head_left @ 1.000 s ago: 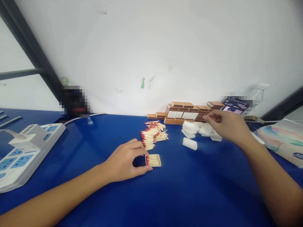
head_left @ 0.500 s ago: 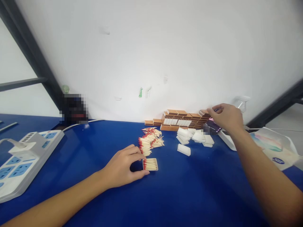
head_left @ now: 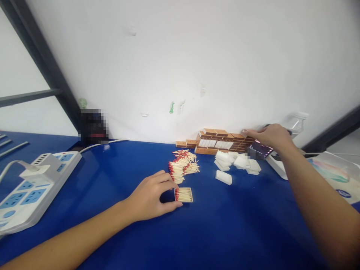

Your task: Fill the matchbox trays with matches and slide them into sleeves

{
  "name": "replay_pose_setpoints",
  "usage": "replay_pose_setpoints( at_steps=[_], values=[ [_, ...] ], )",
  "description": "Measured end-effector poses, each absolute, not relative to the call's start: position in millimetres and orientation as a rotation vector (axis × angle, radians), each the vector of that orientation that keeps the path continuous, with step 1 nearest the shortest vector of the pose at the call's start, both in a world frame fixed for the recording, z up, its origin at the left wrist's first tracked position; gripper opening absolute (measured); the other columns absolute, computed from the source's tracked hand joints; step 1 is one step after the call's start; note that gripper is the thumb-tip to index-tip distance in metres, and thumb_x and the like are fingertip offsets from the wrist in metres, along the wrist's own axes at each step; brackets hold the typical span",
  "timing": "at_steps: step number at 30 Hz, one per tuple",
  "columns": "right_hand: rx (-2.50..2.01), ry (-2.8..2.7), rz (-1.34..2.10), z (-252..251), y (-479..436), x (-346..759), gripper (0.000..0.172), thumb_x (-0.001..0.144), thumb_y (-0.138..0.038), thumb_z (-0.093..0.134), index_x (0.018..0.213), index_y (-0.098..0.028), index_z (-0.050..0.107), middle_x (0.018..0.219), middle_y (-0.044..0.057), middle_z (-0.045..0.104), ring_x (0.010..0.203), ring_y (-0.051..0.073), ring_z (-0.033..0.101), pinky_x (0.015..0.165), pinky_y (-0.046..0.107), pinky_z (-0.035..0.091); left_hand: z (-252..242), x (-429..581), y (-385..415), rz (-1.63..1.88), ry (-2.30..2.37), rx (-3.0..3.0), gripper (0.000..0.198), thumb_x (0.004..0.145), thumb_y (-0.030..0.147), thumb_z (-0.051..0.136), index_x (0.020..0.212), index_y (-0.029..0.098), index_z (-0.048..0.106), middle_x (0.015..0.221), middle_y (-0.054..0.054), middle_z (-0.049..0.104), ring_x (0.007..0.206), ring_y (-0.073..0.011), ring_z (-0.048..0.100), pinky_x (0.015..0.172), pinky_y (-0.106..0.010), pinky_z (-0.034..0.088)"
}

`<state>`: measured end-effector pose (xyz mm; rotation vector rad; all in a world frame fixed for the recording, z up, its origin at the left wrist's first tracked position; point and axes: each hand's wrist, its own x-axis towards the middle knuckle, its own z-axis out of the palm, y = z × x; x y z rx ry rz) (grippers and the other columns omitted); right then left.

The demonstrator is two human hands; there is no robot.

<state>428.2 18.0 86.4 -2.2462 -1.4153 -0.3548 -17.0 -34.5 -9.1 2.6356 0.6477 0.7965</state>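
My left hand (head_left: 153,197) holds a small matchbox tray (head_left: 192,195) between thumb and fingers at its left end. Matches (head_left: 184,194) with red heads fill the tray, heads to the left. Just behind it lies a loose pile of matches (head_left: 182,167). My right hand (head_left: 274,135) reaches to the right end of a stack of brown matchboxes (head_left: 213,144) by the wall. Its fingertips close on a matchbox (head_left: 244,131) on the top row, mostly covered by the hand. White empty-looking trays (head_left: 223,177) lie in front of the stack.
A dark phone-like screen (head_left: 260,149) stands under my right hand. Beyond it are a clear plastic cup (head_left: 298,123) and a white package (head_left: 327,174). A power strip (head_left: 36,195) with a plugged-in charger lies on the left of the blue table (head_left: 213,236).
The view has shifted slightly, so things sit further right. My right fingers have moved onto the matchbox at the stack's right end. My left hand keeps its hold on the tray.
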Motion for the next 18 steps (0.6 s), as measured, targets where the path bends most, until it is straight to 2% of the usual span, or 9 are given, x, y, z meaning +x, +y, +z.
replay_pose_setpoints(
  at_steps=[3,5,6,8,11,14,18],
  values=[
    [-2.235,-1.312,-0.209,87,-6,399,0.062,0.079,-0.066,0.071,0.096,-0.006,0.072,0.072,0.015,0.068,0.06,0.021,0.058,0.059,0.037,0.04,-9,-16,-33,0.894,0.662,2.643,0.03,0.089,0.04,0.077,0.11,0.019,0.073,0.096,-0.006,0.07,0.088,-0.02,0.059,0.079,-0.035,0.053],
    [-2.129,-1.359,-0.107,76,-28,366,0.069,0.077,-0.069,0.073,0.111,-0.01,0.066,0.086,0.012,0.072,0.068,0.019,0.062,0.06,0.032,0.043,-9,-16,-33,0.979,0.709,2.623,0.029,0.089,0.04,0.077,0.109,0.019,0.073,0.097,-0.006,0.07,0.089,-0.0197,0.06,0.08,-0.035,0.053],
    [-2.006,-1.401,0.047,67,-39,347,0.068,0.073,-0.065,0.08,0.113,-0.012,0.064,0.092,0.012,0.073,0.074,0.02,0.065,0.062,0.031,0.046,-10,-15,-33,1.008,0.736,2.611,0.029,0.089,0.04,0.077,0.108,0.019,0.073,0.097,-0.005,0.071,0.089,-0.0197,0.06,0.081,-0.035,0.053],
    [-1.852,-1.482,0.309,45,-59,308,0.064,0.065,-0.063,0.086,0.104,-0.018,0.061,0.091,0.01,0.072,0.076,0.022,0.066,0.064,0.032,0.05,-10,-14,-33,1.041,0.781,2.593,0.027,0.088,0.039,0.078,0.106,0.019,0.072,0.095,-0.004,0.072,0.088,-0.0192,0.061,0.08,-0.035,0.054],
    [-1.526,-1.581,0.713,13,-77,263,0.053,0.075,-0.059,0.082,0.101,-0.022,0.055,0.097,0.008,0.073,0.077,0.021,0.067,0.069,0.034,0.055,-9,-13,-33,1.075,0.828,2.583,0.028,0.087,0.038,0.079,0.108,0.02,0.072,0.092,-0.002,0.073,0.084,-0.0178,0.063,0.075,-0.032,0.054],
    [-1.48,-1.576,0.765,-2,-83,243,0.054,0.075,-0.057,0.083,0.105,-0.023,0.054,0.101,0.007,0.075,0.08,0.021,0.068,0.072,0.036,0.056,-10,-13,-32,1.109,0.86,2.582,0.028,0.087,0.037,0.079,0.108,0.02,0.073,0.091,-0.002,0.073,0.082,-0.017,0.063,0.072,-0.03,0.054],
    [-1.563,-1.593,0.641,-4,-84,241,0.053,0.077,-0.058,0.081,0.108,-0.023,0.057,0.1,0.007,0.076,0.079,0.023,0.071,0.073,0.038,0.056,-12,-15,-30,1.097,0.865,2.591,0.029,0.086,0.039,0.08,0.106,0.02,0.074,0.089,-0.003,0.072,0.08,-0.0166,0.064,0.071,-0.03,0.055]
  ],
)
